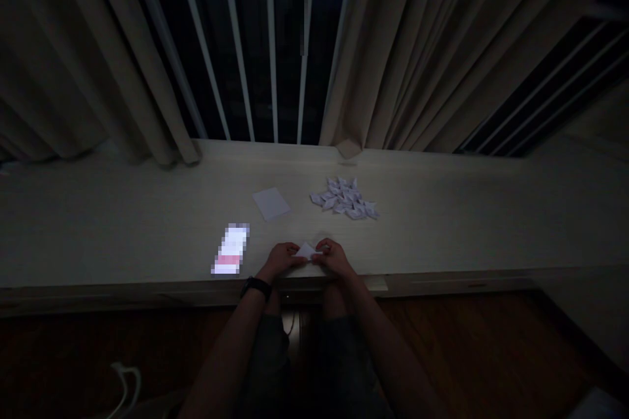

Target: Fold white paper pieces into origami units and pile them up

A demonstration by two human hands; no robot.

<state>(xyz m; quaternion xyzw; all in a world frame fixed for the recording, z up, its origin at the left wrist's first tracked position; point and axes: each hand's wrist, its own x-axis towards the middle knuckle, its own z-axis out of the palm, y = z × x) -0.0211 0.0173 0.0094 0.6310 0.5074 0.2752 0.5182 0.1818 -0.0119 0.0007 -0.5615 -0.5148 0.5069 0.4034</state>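
Near the front edge of the long pale ledge (442, 222), a small white folded paper (307, 251) with a pointed top is held between my two hands. My left hand (284, 258) pinches its left side, and a dark watch sits on that wrist. On the opposite side, my right hand (332, 256) grips the paper's right corner with thumb and fingers. Beyond my hands lies a flat stack of square white paper (272, 203). To its right is a loose pile of small folded paper pieces (345, 198), several of them overlapping.
A lit phone (230, 249), its screen blurred, lies left of my hands. Beige curtains (393, 46) hang along the ledge's back, beside a dark barred window (255, 46). My knees are under the front edge, above a dark wooden floor (466, 353).
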